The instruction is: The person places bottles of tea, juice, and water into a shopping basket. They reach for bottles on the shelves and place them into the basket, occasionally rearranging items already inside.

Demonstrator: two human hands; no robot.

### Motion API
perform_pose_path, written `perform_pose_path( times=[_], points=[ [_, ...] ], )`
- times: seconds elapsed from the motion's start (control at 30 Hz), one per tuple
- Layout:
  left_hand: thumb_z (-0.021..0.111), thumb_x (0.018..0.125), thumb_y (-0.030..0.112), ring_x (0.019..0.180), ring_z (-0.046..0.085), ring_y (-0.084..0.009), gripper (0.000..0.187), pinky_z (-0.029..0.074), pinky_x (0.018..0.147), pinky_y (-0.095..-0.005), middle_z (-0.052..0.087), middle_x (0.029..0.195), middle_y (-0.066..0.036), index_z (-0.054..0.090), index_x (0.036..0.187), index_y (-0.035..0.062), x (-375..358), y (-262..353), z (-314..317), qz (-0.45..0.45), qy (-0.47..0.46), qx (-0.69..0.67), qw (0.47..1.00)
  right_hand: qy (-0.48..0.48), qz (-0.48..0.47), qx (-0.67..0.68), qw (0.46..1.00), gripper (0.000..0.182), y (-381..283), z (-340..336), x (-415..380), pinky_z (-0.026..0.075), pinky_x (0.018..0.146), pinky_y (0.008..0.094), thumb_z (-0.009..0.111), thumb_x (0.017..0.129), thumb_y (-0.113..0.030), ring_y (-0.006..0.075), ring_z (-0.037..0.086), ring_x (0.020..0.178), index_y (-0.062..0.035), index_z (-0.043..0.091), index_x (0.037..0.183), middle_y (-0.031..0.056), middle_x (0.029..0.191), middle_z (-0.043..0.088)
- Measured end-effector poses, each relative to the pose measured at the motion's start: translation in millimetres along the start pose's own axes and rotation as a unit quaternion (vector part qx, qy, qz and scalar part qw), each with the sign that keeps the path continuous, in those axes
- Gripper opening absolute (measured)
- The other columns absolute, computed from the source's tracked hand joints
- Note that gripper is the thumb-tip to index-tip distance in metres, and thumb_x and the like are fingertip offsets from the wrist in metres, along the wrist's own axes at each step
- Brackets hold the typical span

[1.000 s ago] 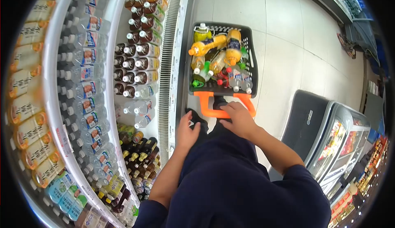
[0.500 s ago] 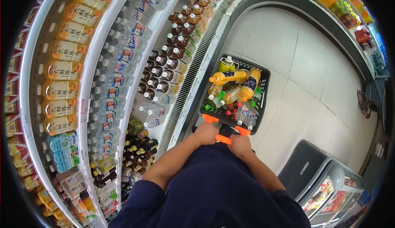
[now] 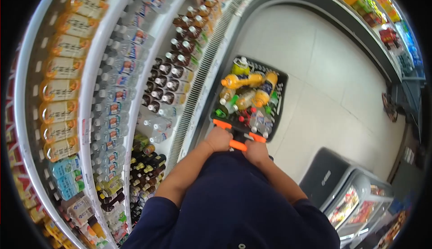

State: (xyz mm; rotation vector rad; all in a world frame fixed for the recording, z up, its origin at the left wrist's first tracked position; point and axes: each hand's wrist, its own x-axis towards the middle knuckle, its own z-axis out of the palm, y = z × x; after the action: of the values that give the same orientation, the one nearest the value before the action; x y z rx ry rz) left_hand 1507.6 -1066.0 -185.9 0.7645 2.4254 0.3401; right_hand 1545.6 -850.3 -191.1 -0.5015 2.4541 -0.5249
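My left hand [image 3: 218, 139] and my right hand [image 3: 256, 152] are both wrapped round the orange handle [image 3: 238, 145] of a shopping cart, side by side in front of my body. Just beyond the handle sits the cart's black basket [image 3: 282, 100] with a slotted wall. Drink bottles fill it: an orange bottle [image 3: 243, 80] lies across the far part, another orange bottle [image 3: 265, 90] leans beside it, a yellow-green bottle [image 3: 241, 67] is in the far left corner, and clear bottles [image 3: 261, 122] lie nearest me. Some bottles are partly hidden under others.
Curved refrigerated shelves on the left hold rows of orange-labelled bottles [image 3: 60, 90], water bottles [image 3: 114, 109] and dark-drink bottles [image 3: 173, 85]. A black vent grille [image 3: 198, 76] edges them. Pale floor tiles [image 3: 310, 78] stretch to the right, with a display freezer [image 3: 330, 177] at lower right.
The view has shifted slightly, so the basket and shelves appear a little further left. Both hands keep their grip on the handle, and the bottles stay in the basket.
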Motion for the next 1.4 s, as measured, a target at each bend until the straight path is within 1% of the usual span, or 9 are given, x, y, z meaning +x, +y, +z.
perform_pose_path(
  times=[0.1, 0.33, 0.37, 0.57, 0.77, 0.87, 1.03, 1.17, 1.4],
  points=[
    [0.068, 0.072, 0.026, 0.073, 0.07, -0.027, 0.016, 0.053, 0.069, -0.0405, 0.071, 0.076, -0.009, 0.072, 0.075, 0.0118, 10, -8, -1, 0.008, 0.001, 0.004, 1.0, 0.011, -0.007, -0.001, 1.0, 0.025, 3, -5, 8, 0.053, 0.068, 0.0449, 0.069, 0.082, -0.033, 0.0313, 0.068, 0.075, -0.0082, 0.064, 0.086, 0.011, 0.079, 0.069],
    [0.07, 0.072, 0.027, 0.073, 0.07, -0.0266, 0.017, 0.054, 0.069, -0.04, 0.071, 0.075, -0.009, 0.072, 0.077, 0.011, 33, -25, -16, 0.041, 0.014, 0.019, 0.999, 0.046, 0.039, -0.018, 0.998, 0.021, 4, -14, 25, 0.054, 0.069, 0.0444, 0.068, 0.081, -0.03, 0.0295, 0.069, 0.075, -0.0095, 0.065, 0.083, 0.0097, 0.078, 0.069],
    [0.07, 0.072, 0.027, 0.073, 0.07, -0.0266, 0.017, 0.054, 0.069, -0.04, 0.071, 0.075, -0.009, 0.072, 0.077, 0.011, 37, -29, -16, 0.051, 0.016, 0.017, 0.998, 0.054, 0.052, -0.016, 0.997, 0.025, 5, -15, 29, 0.054, 0.069, 0.0439, 0.072, 0.078, -0.032, 0.0306, 0.068, 0.074, -0.0083, 0.063, 0.08, 0.0106, 0.079, 0.069],
    [0.069, 0.074, 0.026, 0.071, 0.071, -0.0275, 0.017, 0.055, 0.067, -0.0405, 0.071, 0.074, -0.01, 0.072, 0.077, 0.0098, 55, -39, -29, 0.071, 0.043, 0.023, 0.996, 0.067, 0.073, -0.028, 0.995, 0.025, 10, -23, 43, 0.054, 0.07, 0.0448, 0.071, 0.078, -0.032, 0.0315, 0.068, 0.076, -0.0081, 0.065, 0.081, 0.0109, 0.08, 0.07],
    [0.071, 0.074, 0.027, 0.07, 0.07, -0.029, 0.019, 0.056, 0.069, -0.042, 0.071, 0.074, -0.011, 0.073, 0.079, 0.0094, 77, -46, -31, 0.068, 0.046, 0.02, 0.996, 0.077, 0.082, -0.046, 0.993, 0.024, 19, -34, 55, 0.054, 0.07, 0.0456, 0.07, 0.078, -0.032, 0.0321, 0.069, 0.076, -0.0087, 0.066, 0.083, 0.0104, 0.079, 0.07],
    [0.071, 0.075, 0.027, 0.073, 0.071, -0.0297, 0.019, 0.056, 0.071, -0.0422, 0.071, 0.076, -0.012, 0.073, 0.081, 0.0091, 84, -45, -32, 0.06, 0.059, 0.016, 0.996, 0.052, 0.101, -0.06, 0.992, 0.023, 22, -49, 62, 0.055, 0.073, 0.045, 0.071, 0.079, -0.032, 0.0313, 0.07, 0.078, -0.0106, 0.068, 0.086, 0.0106, 0.081, 0.07],
    [0.07, 0.076, 0.027, 0.079, 0.071, -0.0306, 0.02, 0.056, 0.075, -0.0426, 0.072, 0.082, -0.013, 0.073, 0.082, 0.0085, 102, -40, -49, 0.035, 0.056, 0.003, 0.998, 0.059, 0.103, -0.068, 0.991, 0.024, 38, -61, 73, 0.055, 0.073, 0.0452, 0.071, 0.08, -0.033, 0.0321, 0.07, 0.079, -0.0103, 0.068, 0.087, 0.0124, 0.082, 0.07],
    [0.07, 0.076, 0.027, 0.079, 0.071, -0.0307, 0.019, 0.056, 0.075, -0.0426, 0.072, 0.081, -0.013, 0.073, 0.082, 0.0088, 117, -41, -55, 0.044, 0.058, 0.007, 0.997, 0.078, 0.097, -0.061, 0.99, 0.024, 47, -72, 80, 0.055, 0.071, 0.0457, 0.071, 0.079, -0.033, 0.0319, 0.07, 0.078, -0.01, 0.068, 0.085, 0.0121, 0.081, 0.071],
    [0.071, 0.074, 0.027, 0.076, 0.071, -0.0292, 0.018, 0.055, 0.072, -0.0417, 0.071, 0.076, -0.012, 0.072, 0.078, 0.0098, 150, -47, -67, 0.052, 0.069, 0.028, 0.996, 0.072, 0.087, -0.062, 0.992, 0.024, 74, -89, 100, 0.055, 0.07, 0.0455, 0.072, 0.078, -0.033, 0.0318, 0.07, 0.075, -0.01, 0.068, 0.082, 0.0113, 0.079, 0.07]
  ],
)
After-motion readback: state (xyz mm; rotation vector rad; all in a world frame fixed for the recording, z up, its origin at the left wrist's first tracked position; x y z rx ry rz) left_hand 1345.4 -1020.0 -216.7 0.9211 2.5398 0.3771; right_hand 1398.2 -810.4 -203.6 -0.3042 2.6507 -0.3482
